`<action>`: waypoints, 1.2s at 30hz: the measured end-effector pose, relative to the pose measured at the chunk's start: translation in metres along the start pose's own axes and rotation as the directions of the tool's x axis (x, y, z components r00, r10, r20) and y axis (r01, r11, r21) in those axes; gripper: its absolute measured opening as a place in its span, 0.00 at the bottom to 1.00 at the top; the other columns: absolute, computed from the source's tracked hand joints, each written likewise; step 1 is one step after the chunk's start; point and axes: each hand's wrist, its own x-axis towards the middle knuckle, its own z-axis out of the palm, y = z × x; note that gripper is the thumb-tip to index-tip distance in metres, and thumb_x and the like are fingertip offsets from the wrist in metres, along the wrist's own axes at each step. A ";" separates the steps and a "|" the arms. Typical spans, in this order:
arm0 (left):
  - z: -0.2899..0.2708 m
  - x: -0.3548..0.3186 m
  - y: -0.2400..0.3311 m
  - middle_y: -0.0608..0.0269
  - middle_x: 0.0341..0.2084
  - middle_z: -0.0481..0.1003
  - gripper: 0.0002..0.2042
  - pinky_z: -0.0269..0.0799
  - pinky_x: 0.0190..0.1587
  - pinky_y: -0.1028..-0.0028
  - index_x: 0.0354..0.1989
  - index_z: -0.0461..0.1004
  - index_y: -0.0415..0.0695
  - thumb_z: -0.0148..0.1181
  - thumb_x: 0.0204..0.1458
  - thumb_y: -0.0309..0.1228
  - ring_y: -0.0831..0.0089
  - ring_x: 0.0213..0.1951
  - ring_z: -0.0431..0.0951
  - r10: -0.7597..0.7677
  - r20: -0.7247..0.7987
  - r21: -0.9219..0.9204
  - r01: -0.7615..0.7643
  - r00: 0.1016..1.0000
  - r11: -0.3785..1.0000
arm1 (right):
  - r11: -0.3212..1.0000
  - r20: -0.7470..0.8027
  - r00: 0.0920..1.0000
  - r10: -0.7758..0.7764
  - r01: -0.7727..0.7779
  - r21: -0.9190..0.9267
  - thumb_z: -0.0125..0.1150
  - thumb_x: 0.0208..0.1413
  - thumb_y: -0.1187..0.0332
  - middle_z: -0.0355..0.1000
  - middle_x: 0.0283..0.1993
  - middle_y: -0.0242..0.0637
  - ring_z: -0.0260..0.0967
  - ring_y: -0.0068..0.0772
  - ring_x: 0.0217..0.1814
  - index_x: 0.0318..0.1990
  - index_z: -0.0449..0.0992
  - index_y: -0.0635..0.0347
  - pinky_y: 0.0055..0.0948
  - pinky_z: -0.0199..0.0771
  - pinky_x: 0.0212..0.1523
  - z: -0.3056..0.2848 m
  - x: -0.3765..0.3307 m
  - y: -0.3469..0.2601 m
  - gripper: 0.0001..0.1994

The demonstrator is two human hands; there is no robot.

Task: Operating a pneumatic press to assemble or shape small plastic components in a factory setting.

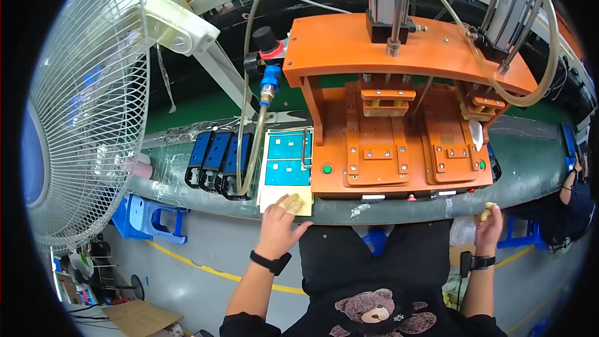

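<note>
My left hand (282,228) rests at the near end of a pale yellow sheet (267,203), fingers stretched out and thumb spread, holding nothing. Yellowish finger covers are on some fingertips. On the sheet's far part lies a teal panel (287,173) with small pale squares and a metal handle along its right side. My right hand (488,231) is at the bench's front edge, right of the orange press (331,150). Its fingers, also covered at the tips, are curled together; whatever they hold, if anything, is hidden. The press has two stations with orange fixtures (377,153).
Three blue-and-black units (215,153) stand left of the panel, with a clear hose (254,150) hanging beside them. A large fan (93,106) fills the left side. Blue stools (163,218) stand on the floor. Another person (571,196) sits far right.
</note>
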 end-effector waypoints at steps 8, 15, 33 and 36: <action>0.008 -0.013 0.001 0.55 0.37 0.81 0.07 0.76 0.42 0.67 0.37 0.81 0.39 0.65 0.48 0.21 0.59 0.39 0.80 -0.217 -0.166 -0.170 0.189 0.962 0.967 | 0.803 0.625 0.519 0.582 -0.245 -0.544 0.55 0.65 0.63 0.76 0.31 0.29 0.68 0.17 0.28 0.44 0.79 0.62 0.18 0.70 0.30 0.141 -0.090 0.069 0.12; 0.006 -0.032 0.007 0.54 0.35 0.80 0.07 0.76 0.40 0.69 0.32 0.81 0.38 0.69 0.43 0.18 0.61 0.37 0.81 -0.410 -0.202 -0.364 0.320 0.890 0.875 | 0.699 0.689 0.153 0.709 -0.277 -0.659 0.57 0.64 0.55 0.76 0.43 0.33 0.72 0.20 0.33 0.51 0.75 0.62 0.20 0.74 0.32 0.264 -0.138 0.137 0.19; 0.003 -0.003 0.003 0.49 0.42 0.80 0.14 0.74 0.51 0.66 0.40 0.80 0.37 0.71 0.44 0.25 0.56 0.48 0.79 -0.375 0.033 -0.371 0.360 0.926 0.856 | 0.870 0.792 0.383 0.476 -0.075 -0.487 0.54 0.62 0.71 0.76 0.31 0.34 0.72 0.20 0.28 0.49 0.71 0.65 0.24 0.70 0.26 0.297 -0.152 0.164 0.10; 0.007 0.001 0.000 0.49 0.38 0.81 0.10 0.75 0.46 0.67 0.38 0.80 0.37 0.69 0.47 0.25 0.57 0.42 0.81 -0.364 0.009 -0.360 0.343 0.931 0.868 | 0.832 0.786 0.332 0.522 0.006 -0.555 0.54 0.62 0.71 0.76 0.30 0.34 0.72 0.21 0.24 0.49 0.71 0.67 0.23 0.70 0.23 0.301 -0.144 0.154 0.11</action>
